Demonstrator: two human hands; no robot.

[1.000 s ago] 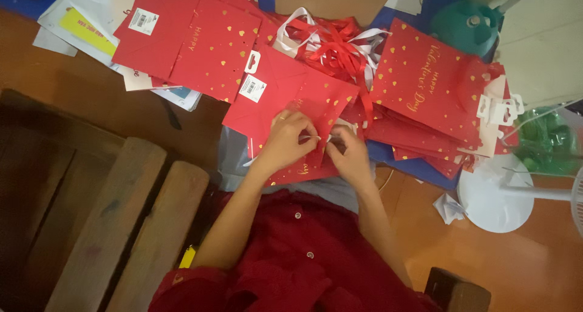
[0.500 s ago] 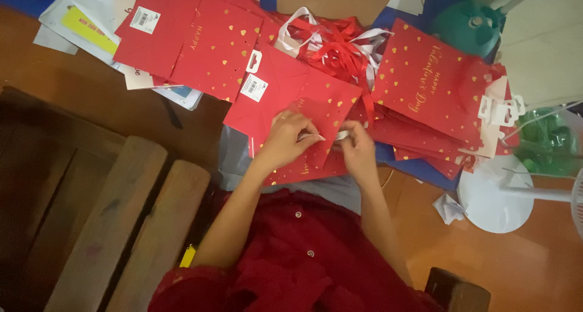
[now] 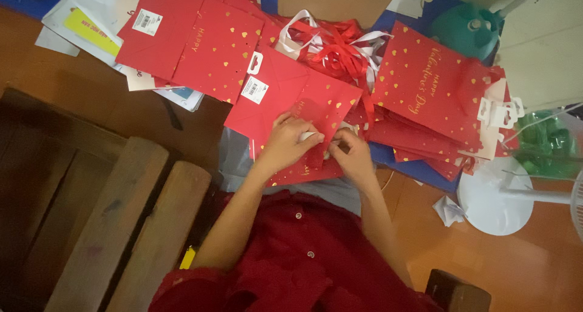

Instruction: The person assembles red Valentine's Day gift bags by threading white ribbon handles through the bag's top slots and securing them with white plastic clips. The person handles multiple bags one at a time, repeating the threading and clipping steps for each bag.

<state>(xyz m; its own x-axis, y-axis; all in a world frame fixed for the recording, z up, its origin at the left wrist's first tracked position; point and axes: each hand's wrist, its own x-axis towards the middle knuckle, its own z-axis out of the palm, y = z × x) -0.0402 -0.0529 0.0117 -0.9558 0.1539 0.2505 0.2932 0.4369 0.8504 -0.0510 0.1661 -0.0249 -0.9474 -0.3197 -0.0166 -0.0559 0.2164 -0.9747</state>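
Nearest, on the orange-brown floor (image 3: 534,269), both hands work close together on a flat red paper gift bag with gold hearts (image 3: 303,108). The left hand (image 3: 285,145) presses it down, pinching something small and white; the right hand (image 3: 352,157) pinches beside it, though I cannot tell on what. Just beyond lies a tangle of red and white ribbon handles (image 3: 331,44). A stack of matching red bags (image 3: 425,99) sits toward the right, within reach.
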